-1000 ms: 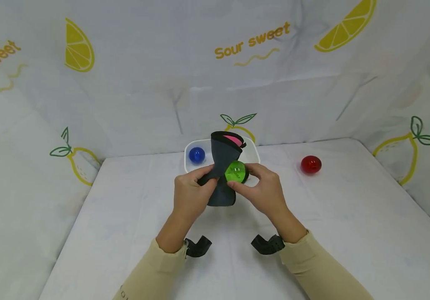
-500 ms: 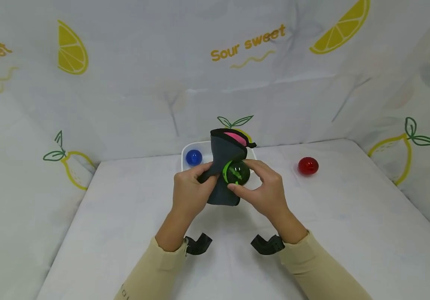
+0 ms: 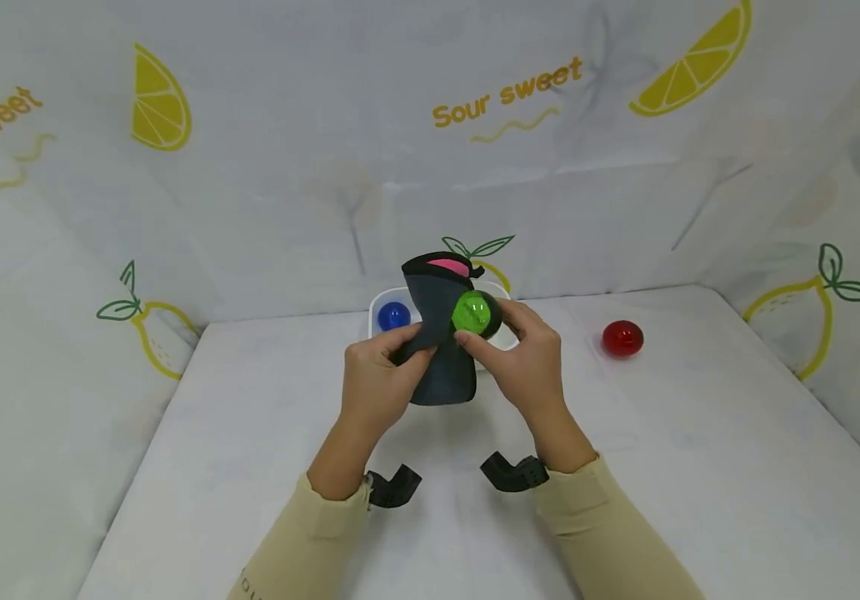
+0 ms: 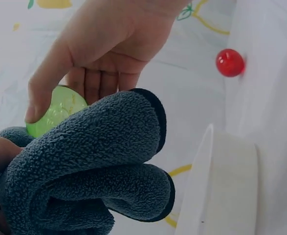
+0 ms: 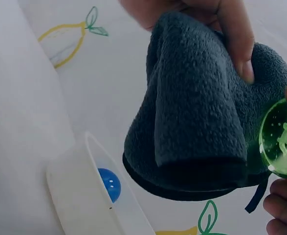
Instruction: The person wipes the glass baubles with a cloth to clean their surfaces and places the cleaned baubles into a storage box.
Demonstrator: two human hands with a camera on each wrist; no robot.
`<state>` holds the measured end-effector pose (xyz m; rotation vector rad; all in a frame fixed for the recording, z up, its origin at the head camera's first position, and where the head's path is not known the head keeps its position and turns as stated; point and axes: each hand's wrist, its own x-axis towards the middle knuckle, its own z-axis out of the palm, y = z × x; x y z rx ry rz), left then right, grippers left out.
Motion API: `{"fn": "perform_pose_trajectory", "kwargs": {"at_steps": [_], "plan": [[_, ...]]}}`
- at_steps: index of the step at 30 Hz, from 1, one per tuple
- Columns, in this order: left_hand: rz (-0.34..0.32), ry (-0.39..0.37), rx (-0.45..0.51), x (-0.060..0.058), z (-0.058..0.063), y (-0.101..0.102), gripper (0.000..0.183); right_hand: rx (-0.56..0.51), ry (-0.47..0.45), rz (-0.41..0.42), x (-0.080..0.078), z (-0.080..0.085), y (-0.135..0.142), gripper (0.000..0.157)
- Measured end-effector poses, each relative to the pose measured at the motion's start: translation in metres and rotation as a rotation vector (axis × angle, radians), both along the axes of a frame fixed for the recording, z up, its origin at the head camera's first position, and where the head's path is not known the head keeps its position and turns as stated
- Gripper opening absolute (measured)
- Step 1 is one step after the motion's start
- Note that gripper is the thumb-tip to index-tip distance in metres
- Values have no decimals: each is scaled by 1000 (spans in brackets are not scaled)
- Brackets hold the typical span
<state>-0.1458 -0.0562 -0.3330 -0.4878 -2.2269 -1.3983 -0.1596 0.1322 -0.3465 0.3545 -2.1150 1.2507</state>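
Note:
A dark blue-grey terry cloth [image 3: 441, 375] with black edging is bunched at its middle, held above the table by my left hand [image 3: 377, 375], thumb and fingers pinching the folds. Pink shows inside its upper fold. My right hand [image 3: 523, 354] grips a green see-through ball [image 3: 471, 312] between thumb and fingers, right against the cloth's right side. In the right wrist view a small green figure shows inside the ball [image 5: 282, 142]. The left wrist view has the folded cloth [image 4: 94, 129] covering part of the ball [image 4: 60, 110].
Behind the hands stands a white tub [image 3: 377, 304] with a blue ball [image 3: 394, 316] in it. A red ball [image 3: 622, 338] lies on the white table cover to the right. A lemon-print sheet [image 3: 287, 200] hangs at the back.
The ball has been turned in my right hand: green side, then darker side, then green side facing up again. It has risen slightly along the cloth, whose top has shifted left.

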Motion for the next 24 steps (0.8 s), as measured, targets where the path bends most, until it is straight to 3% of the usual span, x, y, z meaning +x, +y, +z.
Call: {"fn": "perform_pose_trajectory", "kwargs": {"at_steps": [6,14,18,24], "plan": [[16,11,1,-3,0,1,26,131,80,-67,0,1,3,61],[42,3,15,-4,1,2,25,233,77,-20,2,-5,6,62],[57,17,25,-4,0,1,25,179,7,36,5,-6,6,59],[81,29,24,-2,-3,0,25,-3,-163,148,7,-5,2,52]]}}
